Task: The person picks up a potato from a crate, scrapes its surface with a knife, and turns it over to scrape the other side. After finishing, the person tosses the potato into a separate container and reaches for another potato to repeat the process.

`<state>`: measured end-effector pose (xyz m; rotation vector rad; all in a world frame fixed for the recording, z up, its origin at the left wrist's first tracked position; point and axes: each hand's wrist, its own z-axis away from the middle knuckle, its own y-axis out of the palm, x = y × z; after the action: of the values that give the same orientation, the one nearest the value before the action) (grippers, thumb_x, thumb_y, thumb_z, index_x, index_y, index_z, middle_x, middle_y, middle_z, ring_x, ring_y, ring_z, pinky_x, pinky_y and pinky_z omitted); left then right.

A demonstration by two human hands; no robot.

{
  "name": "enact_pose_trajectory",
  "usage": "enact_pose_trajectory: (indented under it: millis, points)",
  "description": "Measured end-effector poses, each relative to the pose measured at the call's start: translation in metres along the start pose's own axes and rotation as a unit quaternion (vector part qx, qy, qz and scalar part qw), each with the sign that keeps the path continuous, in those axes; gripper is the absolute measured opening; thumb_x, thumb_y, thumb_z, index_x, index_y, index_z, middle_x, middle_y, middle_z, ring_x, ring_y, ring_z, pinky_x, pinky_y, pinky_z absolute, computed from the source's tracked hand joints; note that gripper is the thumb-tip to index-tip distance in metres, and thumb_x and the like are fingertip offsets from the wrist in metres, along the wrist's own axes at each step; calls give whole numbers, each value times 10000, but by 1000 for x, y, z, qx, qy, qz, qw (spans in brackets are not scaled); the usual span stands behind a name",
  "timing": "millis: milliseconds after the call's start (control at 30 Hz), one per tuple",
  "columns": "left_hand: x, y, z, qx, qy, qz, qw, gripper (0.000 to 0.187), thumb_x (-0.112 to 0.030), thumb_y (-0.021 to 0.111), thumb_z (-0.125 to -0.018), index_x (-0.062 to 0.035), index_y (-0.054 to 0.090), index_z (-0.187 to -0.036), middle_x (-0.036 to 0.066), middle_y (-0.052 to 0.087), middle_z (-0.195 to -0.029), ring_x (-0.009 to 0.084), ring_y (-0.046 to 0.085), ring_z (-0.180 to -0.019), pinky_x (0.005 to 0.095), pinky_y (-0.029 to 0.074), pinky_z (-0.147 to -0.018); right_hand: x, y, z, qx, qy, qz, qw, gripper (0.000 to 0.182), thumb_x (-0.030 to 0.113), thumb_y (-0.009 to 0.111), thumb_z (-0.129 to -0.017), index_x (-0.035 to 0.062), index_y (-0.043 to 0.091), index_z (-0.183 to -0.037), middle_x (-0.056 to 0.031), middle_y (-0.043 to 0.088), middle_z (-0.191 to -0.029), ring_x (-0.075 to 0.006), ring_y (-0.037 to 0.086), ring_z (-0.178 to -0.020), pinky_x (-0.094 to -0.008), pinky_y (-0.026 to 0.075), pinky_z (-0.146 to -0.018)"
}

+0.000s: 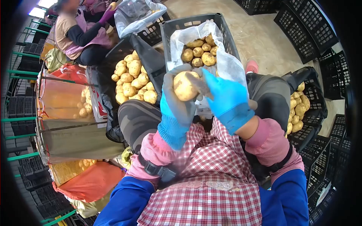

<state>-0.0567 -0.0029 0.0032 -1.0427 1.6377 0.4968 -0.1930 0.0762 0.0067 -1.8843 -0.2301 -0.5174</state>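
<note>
A large yellow potato (184,86) with brown patches is held up in front of my lap. My left hand (175,103), in a blue and grey glove, wraps round it from the left and below. On its right side, the gloved fingers of my right hand (226,96) are bent against the potato; the fingertips are somewhat blurred. Just beyond my hands is a black crate (226,37) lined with white plastic (230,66), with several potatoes (208,58) inside. To the left, a dark-lined crate (103,86) holds many potatoes (132,77).
At the right, potatoes (299,107) lie in another black crate (315,81). Stacked black crates (307,26) stand at the upper right. A co-worker (77,32) sits at the upper left near a lined crate (137,15). Orange and red sacks (92,180) are at the left.
</note>
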Motion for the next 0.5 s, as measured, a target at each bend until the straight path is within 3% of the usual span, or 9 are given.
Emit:
enact_pose_trajectory:
  millis: [33,133,300,400,500]
  points:
    - [7,1,1,-20,101,-108,989,596,162,589,-786,93,312,-1309,209,521,-1334,249,645,-1075,321,565,-890,4,2,4,17,-3,25,1000,425,155,603,-883,75,569,-1299,-144,684,-857,-321,692,-742,-431,544,-605]
    - [8,3,4,-19,64,-106,992,645,158,584,-786,84,262,-1340,208,529,-1335,263,630,-1143,345,534,-971,6,5,10,29,-5,52,998,461,143,597,-880,67,551,-1332,-137,676,-844,-309,694,-741,-423,549,-608]
    - [16,10,12,-54,28,-40,997,591,117,642,-817,70,342,-1324,178,575,-1256,215,642,-1067,327,547,-915,-5,10,6,-22,-4,2,1000,488,144,599,-875,66,544,-1354,-118,666,-826,-290,693,-726,-417,550,-607]
    - [9,12,7,-74,-32,86,993,426,-73,629,-932,38,426,-1289,152,598,-1199,190,641,-1021,315,550,-877,5,17,15,17,-7,82,996,482,149,600,-878,95,553,-1355,-119,669,-832,-298,693,-732,-422,552,-627]
    - [-3,2,2,-85,-126,178,972,431,-362,475,-1036,2,481,-1266,128,611,-1162,180,637,-1016,314,545,-877,3,9,8,12,-6,25,1000,481,150,600,-882,118,556,-1360,-122,672,-830,-303,694,-735,-423,555,-637]
